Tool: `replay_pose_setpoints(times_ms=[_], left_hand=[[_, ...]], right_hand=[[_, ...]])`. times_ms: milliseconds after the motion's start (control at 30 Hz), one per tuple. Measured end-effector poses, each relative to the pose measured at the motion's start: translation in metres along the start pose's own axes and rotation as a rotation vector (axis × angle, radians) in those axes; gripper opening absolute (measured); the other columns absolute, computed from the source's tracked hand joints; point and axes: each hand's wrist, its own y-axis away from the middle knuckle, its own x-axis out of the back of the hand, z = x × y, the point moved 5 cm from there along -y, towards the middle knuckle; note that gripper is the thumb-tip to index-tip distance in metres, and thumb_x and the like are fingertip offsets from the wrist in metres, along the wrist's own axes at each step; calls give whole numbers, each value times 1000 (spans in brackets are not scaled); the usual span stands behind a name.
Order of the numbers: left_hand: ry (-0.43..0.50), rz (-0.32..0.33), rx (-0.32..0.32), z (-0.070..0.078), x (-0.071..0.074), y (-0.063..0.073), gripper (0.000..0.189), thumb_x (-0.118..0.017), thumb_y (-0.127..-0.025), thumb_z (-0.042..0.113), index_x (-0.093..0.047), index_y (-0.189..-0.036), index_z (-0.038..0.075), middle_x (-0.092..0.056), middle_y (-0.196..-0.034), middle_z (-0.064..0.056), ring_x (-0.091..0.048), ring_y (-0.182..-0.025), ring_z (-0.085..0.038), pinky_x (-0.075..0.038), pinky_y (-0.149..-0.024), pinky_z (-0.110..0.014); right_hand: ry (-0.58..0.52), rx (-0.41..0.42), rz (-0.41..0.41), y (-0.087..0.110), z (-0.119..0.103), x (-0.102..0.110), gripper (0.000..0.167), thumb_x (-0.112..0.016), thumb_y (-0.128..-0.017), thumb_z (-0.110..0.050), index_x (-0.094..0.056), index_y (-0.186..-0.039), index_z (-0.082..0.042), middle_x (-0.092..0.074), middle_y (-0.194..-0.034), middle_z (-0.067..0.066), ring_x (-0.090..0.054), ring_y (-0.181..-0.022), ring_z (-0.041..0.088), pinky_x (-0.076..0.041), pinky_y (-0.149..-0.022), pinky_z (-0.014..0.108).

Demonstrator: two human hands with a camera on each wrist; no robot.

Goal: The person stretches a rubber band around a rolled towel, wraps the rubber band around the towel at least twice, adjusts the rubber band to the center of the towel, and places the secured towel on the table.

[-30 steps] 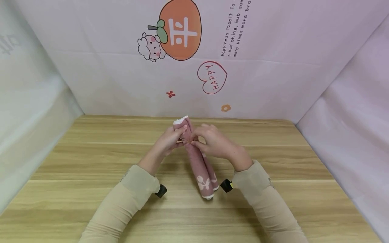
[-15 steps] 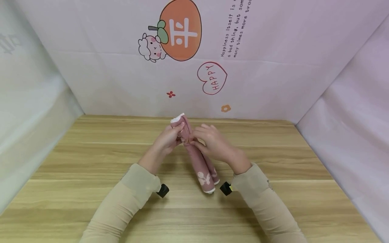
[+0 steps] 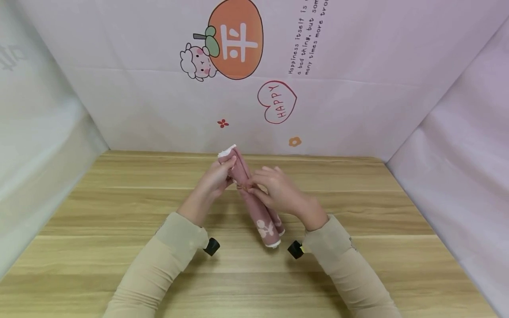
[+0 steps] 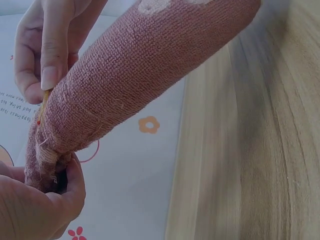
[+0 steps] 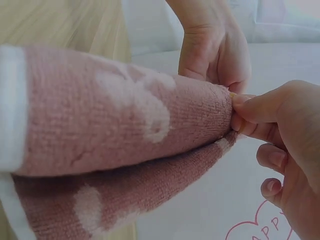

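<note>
A dusty-pink towel [image 3: 256, 210] with white edging and pale cherry-like prints is rolled up and cinched near its middle. It slants between both hands, its lower half showing two rolls side by side. My left hand [image 3: 212, 180] grips the far part, thumb on top close to the white edge. At the narrowed waist, my right hand [image 3: 280, 190] pinches a thin yellowish rubber band [image 4: 44, 106] between thumb and fingers. In the left wrist view the band runs stretched from those fingertips down to the bunched cloth. The right wrist view shows the towel's white-edged end [image 5: 11, 112] close up.
A wood-grain tabletop [image 3: 246, 287] lies beneath the hands. Behind it stands a white printed backdrop [image 3: 159, 110], with white cloth sides at left and right. A small black wrist camera [image 3: 212, 246] sticks out from the left cuff, another black camera [image 3: 295, 249] from the right.
The towel's far end has shifted left and away, together with my left hand. Its near end has risen away from the table's front. My right hand stays at the cinched waist.
</note>
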Motion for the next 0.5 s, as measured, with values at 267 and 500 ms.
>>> replay_pose_setpoints(times_ms=[267,500], left_hand=[[33,23,6,-2,1,-3,39,-39,-112,16,-42,-146,-4,-55,-98,0,-53,-89,-9,-45,-87,-27],[78,9,39,-6,-1,-2,16,-41,-112,18,-50,-114,6,-52,-90,1,-49,-82,-10,-43,-74,-23]], right_hand=[[20,-23,-30,4,-1,-3,3,-77,-93,-11,-74,-94,-13,-71,-94,-4,-59,-84,18,-34,-70,33],[25,11,3,2,-2,-2,2,-78,-92,-13,-78,-94,-12,-73,-94,-4,-56,-80,19,-33,-68,33]])
